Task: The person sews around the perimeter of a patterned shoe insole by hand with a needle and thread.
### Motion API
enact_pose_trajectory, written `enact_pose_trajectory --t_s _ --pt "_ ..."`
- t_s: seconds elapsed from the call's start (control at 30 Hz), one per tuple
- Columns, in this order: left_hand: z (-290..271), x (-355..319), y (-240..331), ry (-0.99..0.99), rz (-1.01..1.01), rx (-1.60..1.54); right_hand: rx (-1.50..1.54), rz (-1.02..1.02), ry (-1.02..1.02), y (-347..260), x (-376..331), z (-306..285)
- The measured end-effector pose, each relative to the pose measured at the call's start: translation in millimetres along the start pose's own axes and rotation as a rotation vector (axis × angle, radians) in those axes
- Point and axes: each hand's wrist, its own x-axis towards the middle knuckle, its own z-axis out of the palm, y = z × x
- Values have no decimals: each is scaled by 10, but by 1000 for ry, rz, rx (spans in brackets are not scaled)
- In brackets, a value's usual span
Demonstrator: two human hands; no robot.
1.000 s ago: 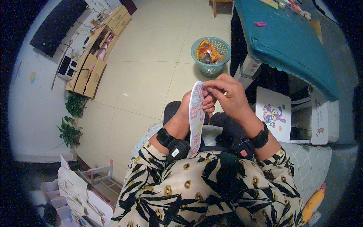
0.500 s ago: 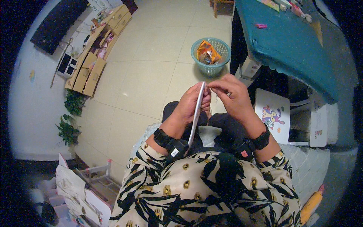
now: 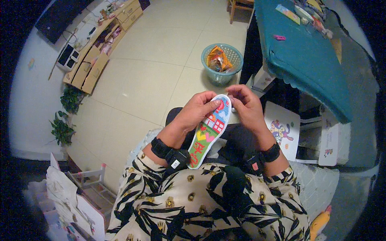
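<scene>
The left hand (image 3: 197, 114) grips an embroidered insole (image 3: 209, 131), thumb laid across its upper face and fingers curled behind it, holding it up over the lap with the rounded toe end pointing away from the body. The insole is a long, flat, foot-shaped piece with a white edge, its face covered in dense cross-stitch blocks: blue and red squares near the toe, green and yellow in the middle, red figures toward the heel, which sits close to the left wrist. The right hand (image 3: 246, 107) is closed in a pinch at the toe end of the insole, fingertips pressed together just beside its rim; what they hold is too small to tell. Both wrists wear black bands (image 3: 173, 152), and the sleeves are a cream fabric printed with dark leaves.

Beyond the hands, on the pale tiled floor (image 3: 148, 64), stands a round teal plastic basket (image 3: 222, 60) with a lattice wall, holding crinkled orange wrappers. To the right a table draped in a teal cloth (image 3: 305, 60) with a scalloped hem reaches toward the upper edge, small items scattered at its far end. A white square board with a cartoon figure (image 3: 282, 129) sits near the right wrist
</scene>
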Motion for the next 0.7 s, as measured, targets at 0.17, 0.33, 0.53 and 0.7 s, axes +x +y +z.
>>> enact_pose_trajectory --t_s 0.17,0.33,0.53,0.7 --pt "21 -12 44 150 97 98 -204 -79 13 -56 -12 -25" --pt "60 2 55 204 118 291 -740 -445 38 -65 22 -1" --pt "-75 92 -50 458 217 422 -366 -558 -21 -137 -40 76" --pt "-505 147 -114 814 395 319 157 -100 186 -130 -187 -250"
